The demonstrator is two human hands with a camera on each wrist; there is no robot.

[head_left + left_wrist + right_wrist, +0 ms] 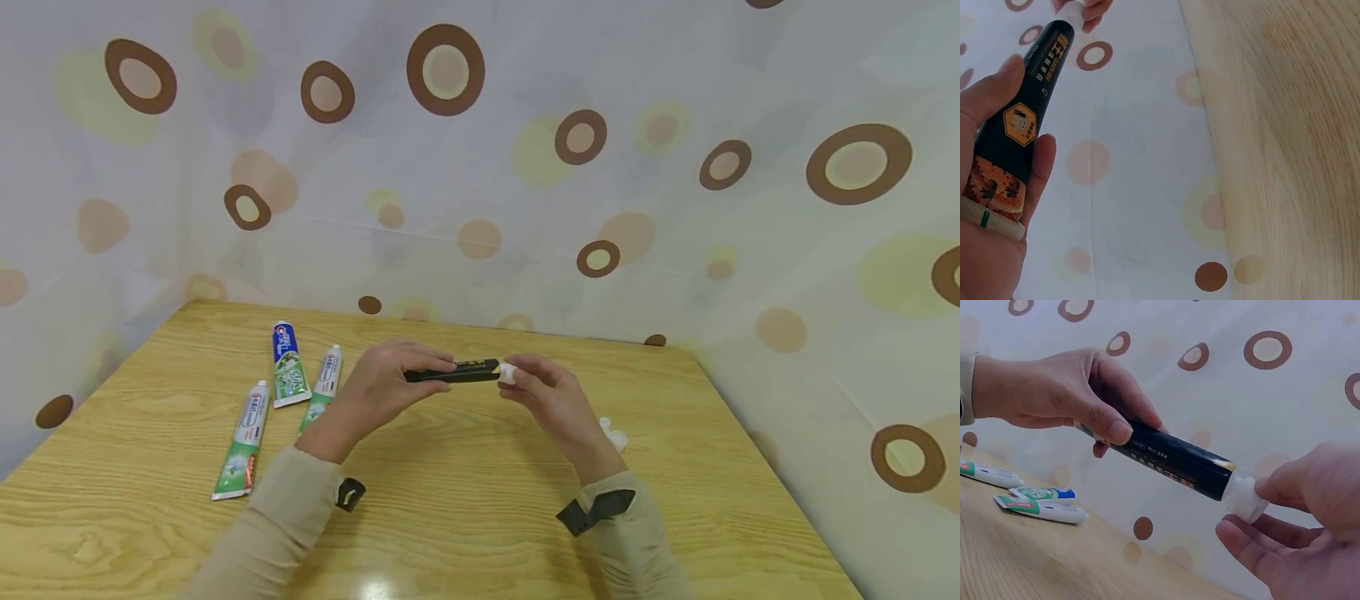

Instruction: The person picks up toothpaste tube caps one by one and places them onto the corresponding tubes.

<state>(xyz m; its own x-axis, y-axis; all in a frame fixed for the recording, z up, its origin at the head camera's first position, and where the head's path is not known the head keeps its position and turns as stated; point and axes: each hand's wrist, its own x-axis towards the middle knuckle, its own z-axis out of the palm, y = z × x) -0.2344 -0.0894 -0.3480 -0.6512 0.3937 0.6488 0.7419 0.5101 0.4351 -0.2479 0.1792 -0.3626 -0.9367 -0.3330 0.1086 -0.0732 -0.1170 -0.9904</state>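
A black toothpaste tube [1032, 103] with a honeycomb-and-bee print lies across my left hand [382, 385], which grips its body between thumb and fingers above the table. My right hand [546, 396] pinches the white cap [1244, 499] at the tube's other end. In the right wrist view the cap sits against the tube's shoulder; whether it is threaded on cannot be told. The tube is held roughly level in the head view.
On the left of the wooden table [465, 517] lie a blue-green toothpaste tube [289, 362] and two white-green tubes, one [243, 442] nearer, another [327, 375] partly behind my left hand. Small white caps [615, 437] lie beside my right wrist. A patterned cloth [480, 167] stands behind.
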